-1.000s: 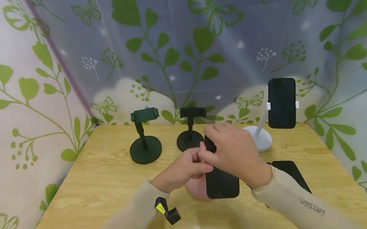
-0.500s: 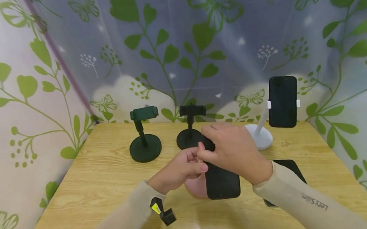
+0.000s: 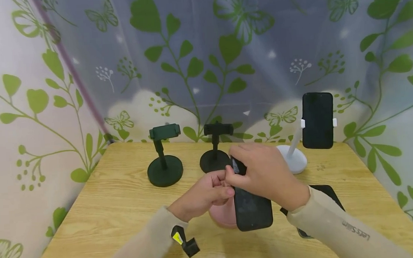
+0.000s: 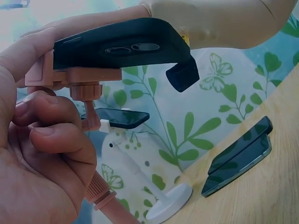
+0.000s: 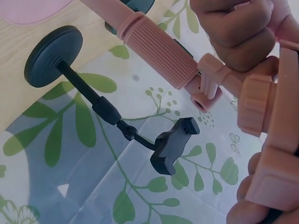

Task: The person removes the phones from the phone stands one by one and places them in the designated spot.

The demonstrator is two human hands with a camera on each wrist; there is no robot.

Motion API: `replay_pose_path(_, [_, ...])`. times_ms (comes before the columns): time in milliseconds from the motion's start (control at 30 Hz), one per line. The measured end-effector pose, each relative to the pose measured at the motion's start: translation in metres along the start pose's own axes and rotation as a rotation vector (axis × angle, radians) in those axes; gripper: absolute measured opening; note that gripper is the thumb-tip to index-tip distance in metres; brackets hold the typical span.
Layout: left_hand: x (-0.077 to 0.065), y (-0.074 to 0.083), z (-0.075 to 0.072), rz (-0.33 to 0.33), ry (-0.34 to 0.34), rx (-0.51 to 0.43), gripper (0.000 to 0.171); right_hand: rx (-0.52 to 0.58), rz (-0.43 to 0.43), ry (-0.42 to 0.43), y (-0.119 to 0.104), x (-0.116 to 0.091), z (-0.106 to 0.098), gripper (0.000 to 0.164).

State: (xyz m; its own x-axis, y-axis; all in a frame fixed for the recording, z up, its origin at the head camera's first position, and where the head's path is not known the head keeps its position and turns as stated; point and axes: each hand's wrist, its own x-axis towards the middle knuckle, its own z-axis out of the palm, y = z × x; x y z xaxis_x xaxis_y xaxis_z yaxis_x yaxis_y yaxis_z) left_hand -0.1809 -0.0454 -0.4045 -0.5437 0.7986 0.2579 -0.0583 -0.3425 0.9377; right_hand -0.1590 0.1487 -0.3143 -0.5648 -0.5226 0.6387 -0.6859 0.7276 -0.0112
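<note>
A black phone (image 3: 253,212) lies in the clamp (image 4: 96,73) of a pink phone stand, whose round base (image 3: 221,217) shows below the hands in the head view. My left hand (image 3: 206,195) pinches the clamp's left end, fingers curled beneath it. From above, my right hand (image 3: 266,174) grips the phone and clamp and covers much of the phone's upper part. In the left wrist view the phone's camera lenses (image 4: 145,47) face down. The right wrist view shows the pink knob (image 5: 254,105) under the clamp and the ribbed pole (image 5: 161,56).
Dark green (image 3: 164,171) and black (image 3: 215,160) phone stands stand behind on the left and middle. At the back right, a white stand (image 3: 293,159) bears an upright phone (image 3: 317,120). More dark phones (image 3: 327,193) lie on the table beside my right forearm.
Light reflections now show on the held phone's screen, and its lower end has shifted slightly right and down. Both hands keep their hold.
</note>
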Motion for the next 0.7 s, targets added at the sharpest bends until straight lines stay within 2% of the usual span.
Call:
replay_pose_path(333, [-0.0006, -0.0003, 0.0009, 0.020, 0.005, 0.022, 0.037, 0.043, 0.027, -0.007, 0.0006, -0.0011, -0.0010, 0.017])
replay_pose_path(467, [-0.0009, 0.0012, 0.0009, 0.019, 0.016, 0.059, 0.039, 0.053, 0.009, -0.016, 0.0026, -0.0002, -0.0014, 0.016])
replay_pose_path(700, [-0.0013, 0.0040, 0.0024, 0.004, 0.051, 0.072, 0.043, 0.090, -0.012, -0.047, 0.0049, -0.0001, -0.0041, 0.017])
